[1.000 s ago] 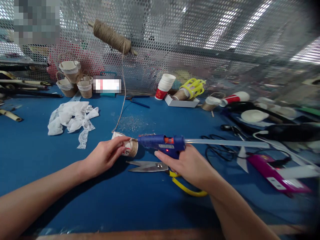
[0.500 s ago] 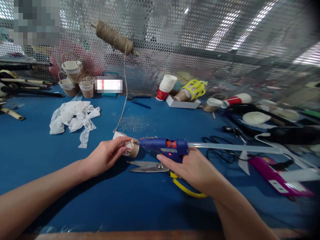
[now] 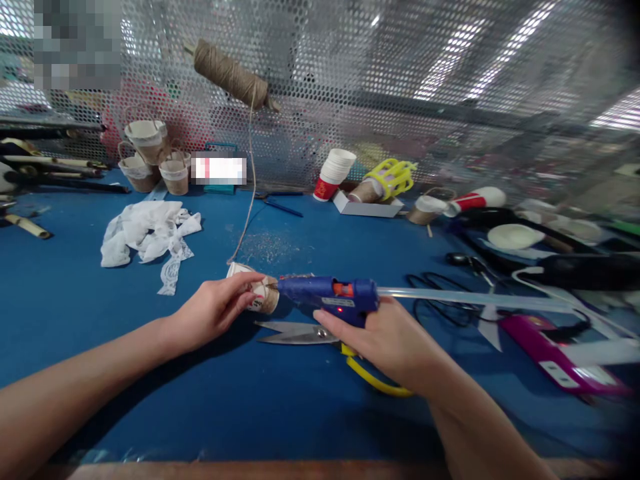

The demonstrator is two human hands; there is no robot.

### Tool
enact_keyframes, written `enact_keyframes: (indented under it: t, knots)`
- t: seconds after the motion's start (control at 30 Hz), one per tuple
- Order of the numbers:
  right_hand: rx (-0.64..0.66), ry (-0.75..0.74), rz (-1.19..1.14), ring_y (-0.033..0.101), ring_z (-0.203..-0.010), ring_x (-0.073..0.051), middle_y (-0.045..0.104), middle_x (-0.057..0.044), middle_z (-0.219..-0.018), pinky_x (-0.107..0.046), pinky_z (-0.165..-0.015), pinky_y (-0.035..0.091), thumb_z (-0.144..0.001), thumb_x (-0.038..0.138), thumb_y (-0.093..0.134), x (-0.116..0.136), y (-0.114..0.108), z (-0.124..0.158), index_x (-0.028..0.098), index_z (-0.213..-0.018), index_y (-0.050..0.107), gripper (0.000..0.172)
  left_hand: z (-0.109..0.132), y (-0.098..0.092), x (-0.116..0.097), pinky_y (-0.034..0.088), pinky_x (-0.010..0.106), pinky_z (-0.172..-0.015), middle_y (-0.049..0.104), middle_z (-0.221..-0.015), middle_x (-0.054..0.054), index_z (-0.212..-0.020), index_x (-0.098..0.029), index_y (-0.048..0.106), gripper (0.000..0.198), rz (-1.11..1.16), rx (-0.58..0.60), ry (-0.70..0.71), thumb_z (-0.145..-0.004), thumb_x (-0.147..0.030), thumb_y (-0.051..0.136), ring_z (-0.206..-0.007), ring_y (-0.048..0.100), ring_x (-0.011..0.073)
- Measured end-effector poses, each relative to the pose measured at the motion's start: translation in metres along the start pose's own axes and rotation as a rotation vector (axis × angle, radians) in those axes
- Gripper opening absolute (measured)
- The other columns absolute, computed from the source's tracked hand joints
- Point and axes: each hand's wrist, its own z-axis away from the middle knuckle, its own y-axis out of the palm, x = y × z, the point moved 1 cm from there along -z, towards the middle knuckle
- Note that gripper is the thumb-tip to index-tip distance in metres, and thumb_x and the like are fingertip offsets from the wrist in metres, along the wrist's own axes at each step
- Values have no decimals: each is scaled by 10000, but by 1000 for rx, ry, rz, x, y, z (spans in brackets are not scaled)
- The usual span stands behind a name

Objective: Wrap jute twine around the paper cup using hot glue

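My left hand [image 3: 213, 310] is closed around a small paper cup [image 3: 260, 293] lying on its side on the blue table [image 3: 240, 393], its base partly wrapped in brown twine. My right hand [image 3: 387, 340] grips a blue glue gun [image 3: 327, 295] whose nozzle touches the cup's base. A clear glue stick [image 3: 470, 299] sticks out of the gun's back toward the right. A strand of twine [image 3: 246, 200] runs up from the cup to a spool [image 3: 227, 73] on the mesh wall.
Yellow-handled scissors [image 3: 300, 333] lie just below the gun. White lace [image 3: 147, 233] lies at left, twine-wrapped cups [image 3: 150, 157] behind it. Stacked paper cups [image 3: 334, 172], a white tray [image 3: 367, 205], black cables [image 3: 440, 300] and a magenta tool [image 3: 555, 353] crowd the right.
The view shifted slightly; both hands, the cup and the glue gun keep nearly the same pose, the gun having edged a little to the right with the nozzle still at the cup.
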Motion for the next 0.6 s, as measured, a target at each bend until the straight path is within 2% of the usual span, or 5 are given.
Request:
enact_keyframes:
  t: [0.27,0.43,0.5,0.6]
  knots:
    - [-10,-31,17,475,-475,-133,489,2,-481,-255,-495,429,-745,358,495,0,-2,2,204,-565,517,238,-1,1,1,526,225,-679,673,-970,116,-1126,-86,486,297,14,-30,43,-887,-206,358,-791,659,137]
    - [-21,-36,27,524,-490,-143,558,-17,-526,-253,-482,431,-746,323,513,0,-2,3,184,-690,606,176,-1,1,2,527,225,-677,674,-966,105,-1136,-98,481,292,20,-29,46,-887,-196,367,-784,656,130]
    - [-26,-33,57,543,-500,-151,590,-30,-551,-259,-485,430,-761,317,502,-1,-1,3,179,-728,626,188,0,1,1,527,228,-674,676,-960,112,-1131,-87,482,292,8,-31,41,-885,-198,370,-771,658,132]
    - [-27,-29,94,552,-506,-166,601,-44,-547,-276,-497,435,-774,336,489,-1,-1,2,175,-688,625,228,0,1,1,526,221,-644,682,-941,111,-1119,-86,487,289,-14,-31,38,-883,-202,368,-735,660,129]
